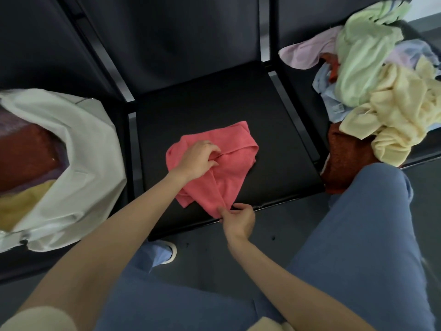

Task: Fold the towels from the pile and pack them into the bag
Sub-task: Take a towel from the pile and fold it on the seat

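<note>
While pink towel (222,163) lies on seat (274,130) | left hand (196,160) grips fold | right hand (237,219) pinches corner

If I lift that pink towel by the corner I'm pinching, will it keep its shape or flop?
Probably flop: the pink towel lies creased and rumpled on the black seat, so it looks limp. It is likely light, since the right hand holds its corner with a fingertip pinch. The left hand grips its middle.

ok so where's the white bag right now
In the head view the white bag sits at the left edge, on the seat left of the one holding the pink towel, its mouth open with folded towels inside.
</note>
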{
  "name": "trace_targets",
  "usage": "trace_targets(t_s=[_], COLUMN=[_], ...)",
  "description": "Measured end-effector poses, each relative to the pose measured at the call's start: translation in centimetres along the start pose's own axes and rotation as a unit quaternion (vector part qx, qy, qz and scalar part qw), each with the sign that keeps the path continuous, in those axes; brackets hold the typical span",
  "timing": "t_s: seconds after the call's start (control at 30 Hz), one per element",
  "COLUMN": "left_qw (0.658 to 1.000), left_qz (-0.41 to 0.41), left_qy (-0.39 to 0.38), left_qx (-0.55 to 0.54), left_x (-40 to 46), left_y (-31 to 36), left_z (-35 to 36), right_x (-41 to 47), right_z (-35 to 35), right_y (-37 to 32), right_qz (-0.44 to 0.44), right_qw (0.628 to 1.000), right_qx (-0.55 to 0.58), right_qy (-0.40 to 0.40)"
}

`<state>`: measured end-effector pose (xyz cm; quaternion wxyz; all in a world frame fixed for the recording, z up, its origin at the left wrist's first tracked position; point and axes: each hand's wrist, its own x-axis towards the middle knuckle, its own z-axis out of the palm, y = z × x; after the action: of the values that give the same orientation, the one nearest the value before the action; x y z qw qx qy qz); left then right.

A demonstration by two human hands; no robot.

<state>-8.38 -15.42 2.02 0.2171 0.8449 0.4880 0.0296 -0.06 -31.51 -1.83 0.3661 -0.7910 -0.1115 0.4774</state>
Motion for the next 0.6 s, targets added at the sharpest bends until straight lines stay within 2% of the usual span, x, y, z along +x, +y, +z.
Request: trace_targets(t_s=[0.2,0.37,0.47,0.6], left_qw=[0.999,1.000,0.999,0.998], left_qz=[0.004,-0.014,-0.042,-0.050], left_qy=[0.036,0.020,0.006,0.045], left_qx=[-0.007,0.009,-0.007,-0.011], left_x=[1.1,2.3,2.7,2.4], left_y=[0.3,1.1,1.3,1.0], left_z=[0.9,1.1,0.8,-0.8], right_x=[0.3,0.5,0.5,0.5], right_z=[0.8,0.5,0.2,-1.4], right_y=[-0.4,-0.4,-0.1,-0.2], right_qz=[0.004,-0.031,-0.094,-0.214], right_qw=[0.998,0.996,0.985,0.957], right_qx=[-0.046,-0.085,-0.144,-0.185], right_qy=[0.035,0.024,0.001,-0.060])
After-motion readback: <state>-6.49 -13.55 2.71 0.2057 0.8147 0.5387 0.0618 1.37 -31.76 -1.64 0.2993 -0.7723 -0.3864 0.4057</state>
